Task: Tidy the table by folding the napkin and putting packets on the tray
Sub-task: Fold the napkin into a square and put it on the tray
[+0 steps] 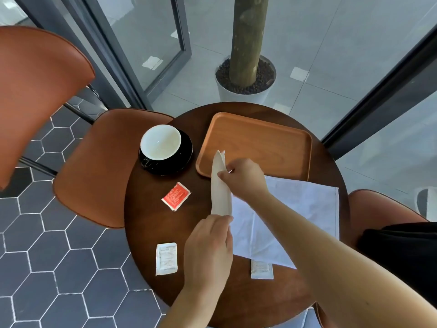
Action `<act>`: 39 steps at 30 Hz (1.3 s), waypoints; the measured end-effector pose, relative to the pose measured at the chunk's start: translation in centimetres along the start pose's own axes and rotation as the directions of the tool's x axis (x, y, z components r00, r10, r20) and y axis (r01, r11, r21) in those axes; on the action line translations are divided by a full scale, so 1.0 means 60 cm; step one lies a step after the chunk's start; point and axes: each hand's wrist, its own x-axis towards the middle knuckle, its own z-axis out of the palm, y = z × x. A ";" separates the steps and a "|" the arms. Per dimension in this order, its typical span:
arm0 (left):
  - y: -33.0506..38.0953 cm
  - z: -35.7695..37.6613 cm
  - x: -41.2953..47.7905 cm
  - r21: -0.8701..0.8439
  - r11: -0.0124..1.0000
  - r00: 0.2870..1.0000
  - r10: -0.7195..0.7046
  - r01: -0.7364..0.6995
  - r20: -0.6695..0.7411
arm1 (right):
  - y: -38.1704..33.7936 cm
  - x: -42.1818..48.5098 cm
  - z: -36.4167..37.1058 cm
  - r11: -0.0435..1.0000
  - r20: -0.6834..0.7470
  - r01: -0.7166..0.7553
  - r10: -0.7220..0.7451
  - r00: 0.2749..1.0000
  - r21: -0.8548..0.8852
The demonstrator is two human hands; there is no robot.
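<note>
A white napkin [295,209] lies spread on the round wooden table [151,233], its left edge lifted upright. My right hand [246,178] pinches that raised edge near its far end. My left hand [208,252] grips the near end of the same edge. Behind the napkin sits a wooden tray [260,140] with nothing on it. A red packet [176,196] lies left of the napkin. One white packet [166,258] rests near the table's front left edge. Another white packet [262,270] pokes out from under the napkin's near corner.
A white cup [160,142] on a black saucer [183,159] stands left of the tray. Brown chairs [94,169] flank the table on the left and right. A potted tree trunk [246,74] stands behind the table by glass doors.
</note>
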 end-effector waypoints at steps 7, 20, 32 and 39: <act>0.056 0.026 0.004 -0.075 0.994 0.996 0.080 -0.076 0.050 | 0.079 -0.019 -0.043 0.945 -0.081 -0.095 0.126 0.989 0.312; 0.185 0.096 -0.006 -0.232 0.943 0.945 0.281 -0.239 0.167 | 0.228 -0.035 -0.136 0.889 -0.228 -0.127 0.247 0.942 0.440; 0.246 0.170 -0.045 -0.240 0.901 0.893 0.408 -0.361 0.189 | 0.364 -0.101 -0.153 0.808 -0.286 -0.195 0.407 0.868 0.557; 0.250 0.196 -0.047 -0.251 0.899 0.869 0.421 -0.360 0.259 | 0.393 -0.103 -0.139 0.817 -0.320 -0.236 0.448 0.835 0.526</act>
